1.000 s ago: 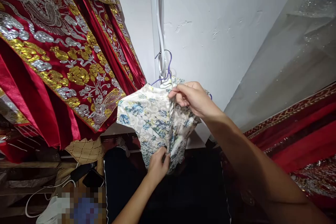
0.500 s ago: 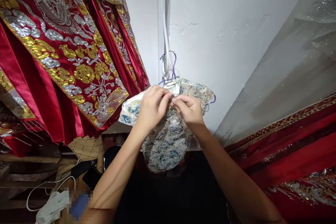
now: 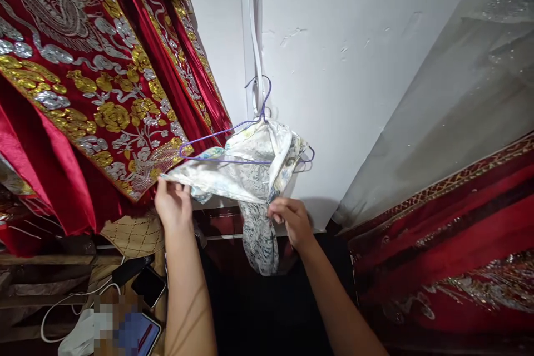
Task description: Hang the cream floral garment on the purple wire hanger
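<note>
A white garment with a blue and yellow floral print (image 3: pixel 217 178) hangs on a purple wire hanger (image 3: pixel 204 138), whose hook rests at a pale strap against the wall. The hanger's left arm is bare of cloth; its right end pokes out past the garment. My left hand (image 3: pixel 174 203) pinches the far left tip of the cloth and pulls it outward. With thumb and fingertips closed, my right hand (image 3: pixel 291 218) grips the garment's edge near the middle, below the hanger. The patterned lower part dangles beneath.
Red costumes with gold and silver embroidery (image 3: pixel 112 114) hang at the left. A pale strap (image 3: pixel 252 28) runs down the white wall (image 3: pixel 334 22). Clear plastic sheeting (image 3: pixel 442 94) covers the right side above red cloth. Phones, including a dark one (image 3: pixel 149 285), and a white cable lie lower left.
My left hand has moved left, drawing the garment's side off the hanger's left arm and stretching it out. My right hand has lowered slightly, still pinching the garment's edge.
</note>
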{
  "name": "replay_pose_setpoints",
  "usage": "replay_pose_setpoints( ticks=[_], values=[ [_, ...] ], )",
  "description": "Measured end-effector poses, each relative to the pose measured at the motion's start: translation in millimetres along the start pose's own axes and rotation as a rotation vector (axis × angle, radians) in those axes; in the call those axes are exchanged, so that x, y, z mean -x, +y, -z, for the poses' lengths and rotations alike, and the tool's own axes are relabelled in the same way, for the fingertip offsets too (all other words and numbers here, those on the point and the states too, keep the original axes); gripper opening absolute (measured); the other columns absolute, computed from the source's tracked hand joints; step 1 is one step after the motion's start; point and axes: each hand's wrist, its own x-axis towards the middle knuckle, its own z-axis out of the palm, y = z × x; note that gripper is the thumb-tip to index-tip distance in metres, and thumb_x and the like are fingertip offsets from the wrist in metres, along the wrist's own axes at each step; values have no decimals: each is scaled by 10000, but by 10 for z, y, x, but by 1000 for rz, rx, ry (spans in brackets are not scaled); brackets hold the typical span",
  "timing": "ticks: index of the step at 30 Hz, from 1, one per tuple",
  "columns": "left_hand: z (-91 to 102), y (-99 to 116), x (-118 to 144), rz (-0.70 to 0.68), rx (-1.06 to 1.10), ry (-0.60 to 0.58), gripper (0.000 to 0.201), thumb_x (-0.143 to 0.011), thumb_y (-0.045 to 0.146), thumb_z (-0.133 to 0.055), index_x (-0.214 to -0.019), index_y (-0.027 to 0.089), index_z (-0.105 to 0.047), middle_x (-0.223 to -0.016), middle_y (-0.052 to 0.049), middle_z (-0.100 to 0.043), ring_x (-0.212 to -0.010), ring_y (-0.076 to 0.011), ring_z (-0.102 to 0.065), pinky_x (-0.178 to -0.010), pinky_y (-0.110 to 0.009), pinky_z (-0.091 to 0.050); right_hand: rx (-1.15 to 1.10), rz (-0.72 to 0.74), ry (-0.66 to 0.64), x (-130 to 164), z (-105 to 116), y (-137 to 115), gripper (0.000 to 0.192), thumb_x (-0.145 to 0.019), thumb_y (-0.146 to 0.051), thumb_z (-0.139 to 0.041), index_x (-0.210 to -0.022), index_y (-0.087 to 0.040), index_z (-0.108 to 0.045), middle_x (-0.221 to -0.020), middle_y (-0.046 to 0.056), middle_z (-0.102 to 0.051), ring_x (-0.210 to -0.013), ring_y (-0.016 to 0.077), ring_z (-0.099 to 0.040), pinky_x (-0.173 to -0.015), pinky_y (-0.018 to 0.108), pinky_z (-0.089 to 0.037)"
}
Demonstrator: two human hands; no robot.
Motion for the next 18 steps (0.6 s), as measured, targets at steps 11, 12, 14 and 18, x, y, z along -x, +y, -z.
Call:
replay_pose_setpoints(
  ticks=[11, 12, 14, 18],
  values=[
    [306, -1041, 1017, 576, -94, -151, 130, -814, 210, -762, -887, 139, -682, -949, -83, -739, -877, -172, -720, -915, -316, -548, -268, -120, 603, 367, 821, 347, 227, -772, -443, -645, -625, -301, -546, -509, -16, -336, -435, 157, -300, -441, 362, -263],
    [214, -1047, 1108, 579, -71, -223, 179, -797, 250, -787, -897, 137, -690, -976, -86, -738, -896, -176, -717, -930, -320, -543, -278, -134, 613, 378, 866, 390, 252, -754, -454, -651, -615, -298, -511, -499, -23, -318, -424, 153, -293, -429, 356, -266],
    [53, -1041, 1289, 574, -43, -349, 262, -792, 346, -801, -914, 138, -698, -1016, -89, -727, -926, -179, -701, -957, -329, -528, -300, -182, 622, 403, 869, 511, 298, -721, -461, -665, -604, -284, -457, -485, -31, -318, -411, 144, -298, -411, 336, -275],
    [-92, -979, 1577, 485, -102, -476, 286, -858, 426, -740, -943, 157, -691, -995, -75, -681, -929, -164, -650, -940, -305, -501, -183, -278, 593, 421, 664, 688, 289, -743, -465, -676, -636, -260, -503, -556, 4, -498, -476, 172, -456, -447, 328, -378]
  ],
)
